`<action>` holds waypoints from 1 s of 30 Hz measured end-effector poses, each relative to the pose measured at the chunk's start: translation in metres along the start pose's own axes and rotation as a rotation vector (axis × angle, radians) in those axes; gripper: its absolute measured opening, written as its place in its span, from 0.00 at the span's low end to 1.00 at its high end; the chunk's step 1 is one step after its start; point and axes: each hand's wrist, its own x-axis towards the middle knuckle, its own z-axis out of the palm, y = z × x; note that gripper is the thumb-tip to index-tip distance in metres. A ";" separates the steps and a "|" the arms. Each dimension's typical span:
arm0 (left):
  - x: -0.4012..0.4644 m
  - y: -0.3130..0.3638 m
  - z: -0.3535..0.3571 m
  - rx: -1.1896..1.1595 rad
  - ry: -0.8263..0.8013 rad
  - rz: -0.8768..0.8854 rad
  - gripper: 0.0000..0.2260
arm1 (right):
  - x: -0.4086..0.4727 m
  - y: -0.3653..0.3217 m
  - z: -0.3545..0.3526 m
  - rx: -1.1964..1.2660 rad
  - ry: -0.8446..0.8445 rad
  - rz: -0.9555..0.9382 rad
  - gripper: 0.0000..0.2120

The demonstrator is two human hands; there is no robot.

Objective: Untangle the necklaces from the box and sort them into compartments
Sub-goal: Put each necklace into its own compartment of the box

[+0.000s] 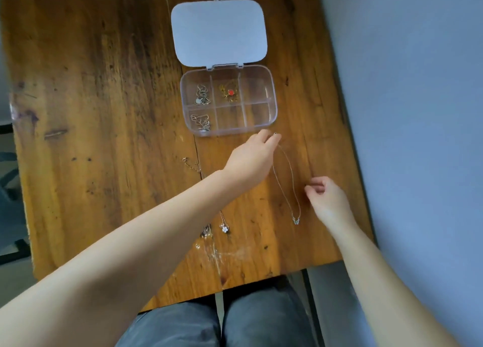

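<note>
A clear plastic box [271,99] with six compartments lies open on the wooden table, its lid [219,31] folded back. Two left compartments hold silver necklaces [201,97]; the top middle one holds a gold necklace with a red pendant [230,92]. My left hand [252,154] pinches the top of a thin silver necklace [286,187] just in front of the box; its chain trails down to a small pendant. My right hand [328,197] hovers beside that chain, fingers loosely curled, holding nothing. More necklaces [224,226] lie under my left forearm.
A short gold chain piece [192,165] lies left of my left wrist. The table's near edge [235,284] is above my knees, and a grey wall runs along the right side. Dark chair parts show at far left.
</note>
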 end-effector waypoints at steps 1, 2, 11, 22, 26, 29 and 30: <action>0.006 0.004 0.008 0.109 -0.047 0.016 0.26 | -0.004 0.007 0.007 -0.031 0.022 -0.022 0.13; 0.012 0.006 0.014 0.187 -0.074 0.025 0.31 | -0.007 0.010 0.014 -0.051 0.064 -0.056 0.15; 0.037 0.017 0.017 0.491 -0.115 -0.065 0.19 | 0.000 -0.007 0.029 -0.005 0.150 -0.218 0.11; -0.006 0.008 -0.028 -0.387 0.402 -0.183 0.01 | 0.018 -0.042 0.015 0.183 -0.177 -0.413 0.06; -0.017 -0.025 -0.043 -0.601 0.508 -0.438 0.03 | 0.011 -0.042 -0.009 0.326 -0.097 -0.404 0.08; -0.025 -0.037 -0.043 -0.723 0.530 -0.514 0.04 | 0.008 -0.061 -0.022 0.502 -0.043 -0.341 0.08; -0.028 -0.039 -0.043 -0.769 0.540 -0.533 0.04 | 0.008 -0.071 -0.024 0.595 -0.073 -0.329 0.09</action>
